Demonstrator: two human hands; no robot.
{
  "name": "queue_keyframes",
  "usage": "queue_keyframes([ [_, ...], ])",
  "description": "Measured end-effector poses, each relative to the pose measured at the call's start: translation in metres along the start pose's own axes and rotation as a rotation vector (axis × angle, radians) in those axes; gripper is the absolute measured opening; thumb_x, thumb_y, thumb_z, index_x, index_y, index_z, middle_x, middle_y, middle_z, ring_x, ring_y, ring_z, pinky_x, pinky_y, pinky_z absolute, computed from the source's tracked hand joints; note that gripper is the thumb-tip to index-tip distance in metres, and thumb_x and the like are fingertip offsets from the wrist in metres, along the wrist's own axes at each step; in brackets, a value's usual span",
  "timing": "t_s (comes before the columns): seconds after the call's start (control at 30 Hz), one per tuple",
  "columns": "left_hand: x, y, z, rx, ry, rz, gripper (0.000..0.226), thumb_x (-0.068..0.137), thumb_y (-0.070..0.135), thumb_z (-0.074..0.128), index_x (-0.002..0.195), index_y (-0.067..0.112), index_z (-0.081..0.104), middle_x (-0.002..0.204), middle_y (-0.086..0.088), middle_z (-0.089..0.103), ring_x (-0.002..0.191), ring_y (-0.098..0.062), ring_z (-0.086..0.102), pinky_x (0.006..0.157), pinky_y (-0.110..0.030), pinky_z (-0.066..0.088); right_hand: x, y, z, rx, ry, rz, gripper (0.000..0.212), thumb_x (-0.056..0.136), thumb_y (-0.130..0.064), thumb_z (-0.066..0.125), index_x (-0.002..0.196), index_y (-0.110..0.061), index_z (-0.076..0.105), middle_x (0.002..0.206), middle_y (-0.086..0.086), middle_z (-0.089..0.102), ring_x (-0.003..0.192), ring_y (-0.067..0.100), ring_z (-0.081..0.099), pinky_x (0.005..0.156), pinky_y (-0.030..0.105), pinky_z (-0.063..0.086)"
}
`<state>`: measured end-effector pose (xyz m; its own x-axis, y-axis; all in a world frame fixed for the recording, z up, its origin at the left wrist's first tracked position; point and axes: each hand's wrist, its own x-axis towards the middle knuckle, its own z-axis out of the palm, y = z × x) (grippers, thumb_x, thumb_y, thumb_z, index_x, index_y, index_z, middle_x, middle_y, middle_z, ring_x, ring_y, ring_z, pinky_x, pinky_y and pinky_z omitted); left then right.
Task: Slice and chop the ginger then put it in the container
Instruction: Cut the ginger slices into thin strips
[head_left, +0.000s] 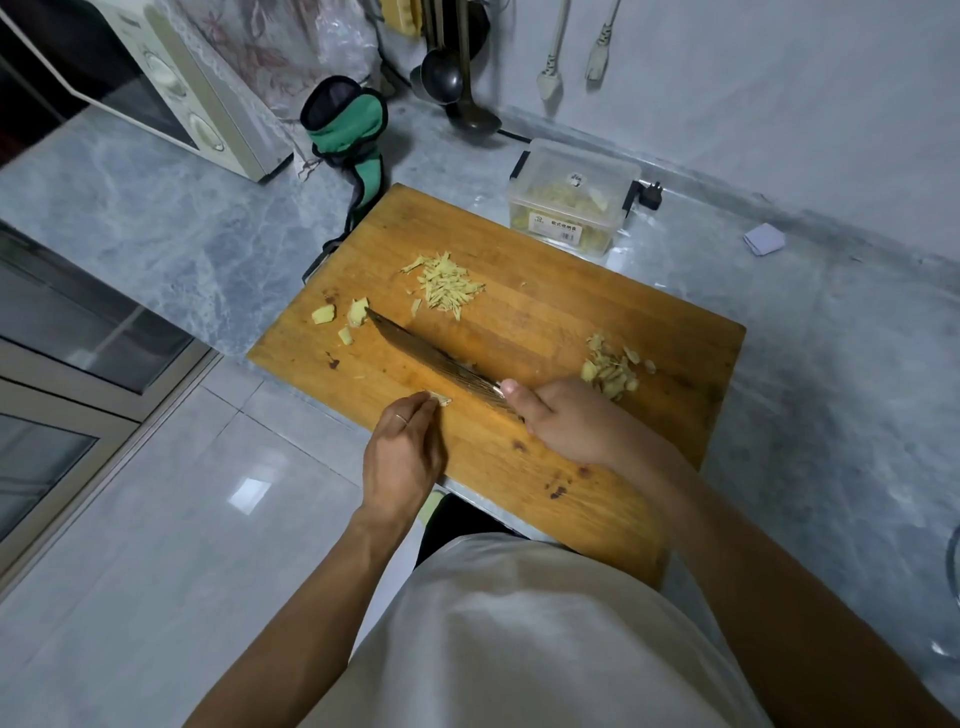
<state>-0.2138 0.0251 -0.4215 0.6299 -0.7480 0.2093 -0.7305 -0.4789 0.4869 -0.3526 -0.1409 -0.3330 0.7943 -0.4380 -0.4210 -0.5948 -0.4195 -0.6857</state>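
The grey marble surface (156, 218) carries a microwave (156, 88) at the back left and a wooden cutting board (545, 322) that overhangs its near edge. Beyond the board's far corner stands the clear container (574, 195), with pale ginger showing through its wall; whether a lid sits on it I cannot tell.

On the board the ginger lies in four lots: a heap of fine strips (447, 283) toward the far side, a heap of slices (610, 369) just beside the right hand (566, 423), a few chunks (340, 317) at the knife's tip, and one small piece (440, 399) at the left hand (402, 457).

The right grip is closed round the handle of the knife (431, 356), whose blade runs away and to the left across the board. The left fingertips pinch the small piece against the wood, just on the near side of the blade and close to its heel. That piece looks to be next for cutting: the left hand is on it, the edge only needs to come down beside those fingers, which is the risk.
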Motion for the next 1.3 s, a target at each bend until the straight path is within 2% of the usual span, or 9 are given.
queue_keyframes([
  [0.1, -0.005, -0.001, 0.001, -0.004, -0.009, -0.003, 0.027, 0.088, 0.000, 0.065, 0.114, -0.001, 0.070, 0.122, -0.014, 0.067, 0.100, -0.033, 0.068, 0.072, -0.040, 0.058, -0.001, -0.004, 0.005, -0.029, -0.028, -0.002, 0.070, 0.103, -0.062, 0.026, 0.054, -0.014, 0.039, 0.044, -0.003, 0.038, 0.039, 0.013, 0.039, 0.054, 0.037, 0.039],
  [0.17, -0.006, 0.000, -0.001, 0.011, -0.014, 0.005, 0.027, 0.087, 0.000, 0.065, 0.114, -0.001, 0.070, 0.123, -0.013, 0.066, 0.092, -0.033, 0.069, 0.065, -0.039, 0.058, -0.003, -0.006, 0.008, -0.034, -0.041, -0.013, 0.069, 0.103, -0.062, 0.027, 0.057, -0.014, 0.039, 0.052, 0.007, 0.046, 0.044, 0.021, 0.042, 0.054, 0.037, 0.037],
  [0.27, -0.006, 0.002, -0.002, 0.040, -0.029, 0.021, 0.027, 0.088, 0.001, 0.064, 0.115, 0.000, 0.068, 0.124, -0.013, 0.064, 0.085, -0.034, 0.069, 0.059, -0.037, 0.056, -0.003, -0.008, 0.011, -0.060, -0.036, -0.030, 0.071, 0.104, -0.061, 0.026, 0.057, -0.011, 0.044, 0.068, 0.023, 0.062, 0.052, 0.030, 0.053, 0.058, 0.047, 0.049],
  [0.4, -0.006, 0.003, -0.001, 0.066, -0.030, 0.024, 0.028, 0.087, 0.000, 0.063, 0.115, -0.001, 0.067, 0.123, -0.013, 0.064, 0.077, -0.035, 0.068, 0.053, -0.035, 0.054, -0.005, -0.011, 0.009, -0.106, -0.033, -0.065, 0.071, 0.104, -0.061, 0.025, 0.056, -0.011, 0.041, 0.064, 0.018, 0.060, 0.051, 0.029, 0.051, 0.058, 0.048, 0.047],
  [0.47, -0.006, 0.004, -0.001, 0.072, -0.027, 0.020, 0.030, 0.086, -0.001, 0.063, 0.115, -0.001, 0.067, 0.122, -0.013, 0.064, 0.075, -0.035, 0.068, 0.051, -0.034, 0.052, -0.008, -0.014, 0.009, -0.143, -0.038, -0.081, 0.069, 0.104, -0.061, 0.025, 0.058, -0.011, 0.039, 0.058, 0.009, 0.047, 0.051, 0.023, 0.045, 0.055, 0.044, 0.038],
  [0.7, -0.007, 0.004, -0.001, 0.088, -0.052, 0.024, 0.032, 0.084, -0.001, 0.061, 0.115, 0.002, 0.067, 0.122, -0.013, 0.063, 0.076, -0.035, 0.068, 0.049, -0.033, 0.050, -0.010, -0.020, 0.018, -0.198, -0.030, -0.075, 0.070, 0.104, -0.061, 0.024, 0.059, -0.010, 0.041, 0.061, 0.009, 0.047, 0.056, 0.029, 0.051, 0.060, 0.050, 0.049],
  [0.93, -0.006, 0.006, 0.001, 0.046, -0.010, 0.024, 0.035, 0.082, 0.002, 0.051, 0.113, 0.008, 0.067, 0.114, -0.011, 0.065, 0.082, -0.032, 0.063, 0.055, -0.022, 0.038, -0.016, -0.026, 0.022, -0.222, -0.046, -0.042, 0.071, 0.105, -0.059, 0.022, 0.062, -0.008, 0.045, 0.062, 0.009, 0.051, 0.061, 0.031, 0.056, 0.061, 0.045, 0.050],
  [1.07, -0.004, 0.002, 0.005, 0.035, -0.027, 0.010, 0.035, 0.082, 0.008, 0.046, 0.111, 0.005, 0.066, 0.111, -0.013, 0.065, 0.086, -0.031, 0.063, 0.056, -0.024, 0.043, -0.012, -0.028, 0.023, -0.243, -0.053, -0.042, 0.070, 0.105, -0.058, 0.022, 0.060, -0.010, 0.043, 0.066, 0.008, 0.048, 0.064, 0.030, 0.054, 0.056, 0.037, 0.041],
  [1.3, -0.003, 0.004, 0.001, 0.090, -0.016, 0.061, 0.025, 0.085, 0.007, 0.049, 0.100, 0.001, 0.068, 0.102, -0.017, 0.068, 0.084, -0.032, 0.066, 0.053, -0.029, 0.051, -0.017, -0.021, 0.030, -0.204, -0.075, -0.036, 0.071, 0.104, -0.060, 0.021, 0.065, -0.008, 0.048, 0.070, 0.011, 0.051, 0.078, 0.031, 0.058, 0.067, 0.043, 0.051],
])
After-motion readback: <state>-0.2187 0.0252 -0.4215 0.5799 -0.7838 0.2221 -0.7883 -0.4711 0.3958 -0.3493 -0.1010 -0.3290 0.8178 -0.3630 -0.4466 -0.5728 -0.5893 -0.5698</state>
